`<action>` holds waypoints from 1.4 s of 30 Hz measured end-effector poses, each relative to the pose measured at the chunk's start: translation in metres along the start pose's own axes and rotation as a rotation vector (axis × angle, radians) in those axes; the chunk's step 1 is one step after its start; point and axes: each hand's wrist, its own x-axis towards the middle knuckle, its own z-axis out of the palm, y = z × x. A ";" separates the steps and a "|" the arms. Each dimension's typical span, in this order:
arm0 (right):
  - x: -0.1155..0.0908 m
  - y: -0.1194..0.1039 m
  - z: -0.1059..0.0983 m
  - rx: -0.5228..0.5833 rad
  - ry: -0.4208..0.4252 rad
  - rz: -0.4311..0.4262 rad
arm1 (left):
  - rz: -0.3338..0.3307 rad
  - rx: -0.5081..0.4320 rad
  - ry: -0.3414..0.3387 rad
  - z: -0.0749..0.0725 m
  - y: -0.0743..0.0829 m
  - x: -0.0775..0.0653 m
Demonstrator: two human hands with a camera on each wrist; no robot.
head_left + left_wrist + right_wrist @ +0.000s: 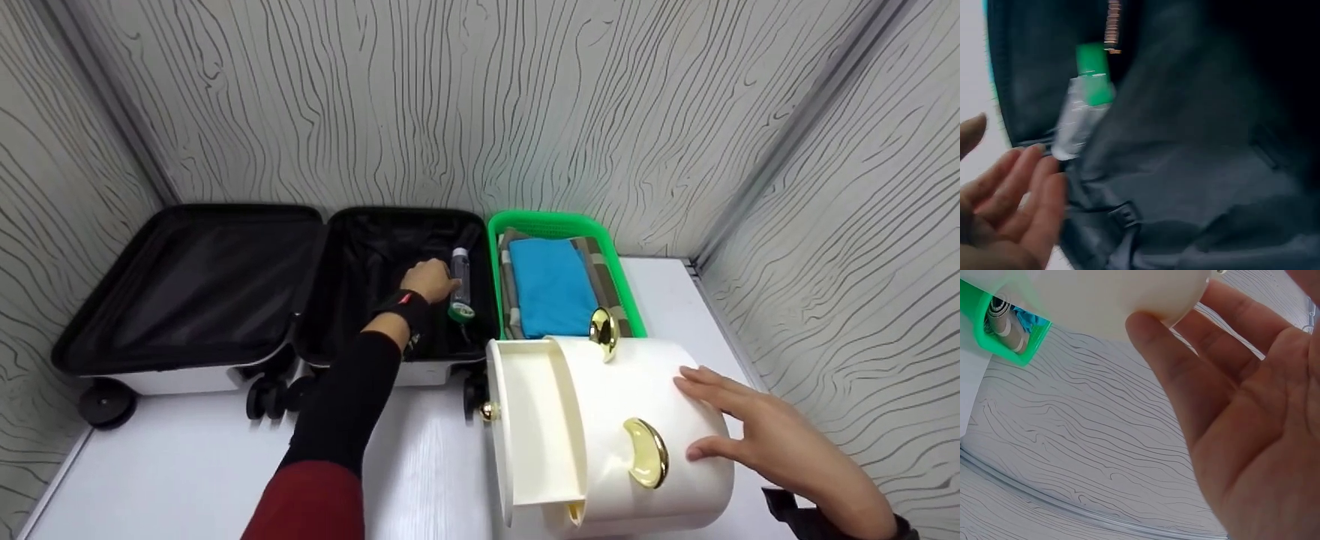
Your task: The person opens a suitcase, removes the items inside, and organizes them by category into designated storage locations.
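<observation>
My left hand [430, 280] is inside the right half of an open black-lined suitcase [375, 255], next to a clear bottle [460, 285] with a green end. In the left wrist view, which is blurred, its loosely bent fingers [1044, 208] are close to the bottle [1075, 121] and grip nothing. My right hand [772, 435] touches the closed end of a rounded white drawer box [637, 397] with gold trim. Its thumb and fingers are spread along that end. The box's drawer [536, 427] is pulled out to the left, showing a bare inside and a gold knob.
A green basket [626, 281] behind the drawer box holds a folded blue cloth [551, 289] over brown striped fabric [600, 277]. The suitcase's other half [202, 285] lies open at the left. Wheels [107, 403] stick out in front. Wood-patterned walls [420, 97] enclose the white table.
</observation>
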 end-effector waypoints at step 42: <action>0.000 0.007 0.006 -0.011 0.080 -0.049 | -0.267 -0.074 -0.141 0.034 0.004 0.067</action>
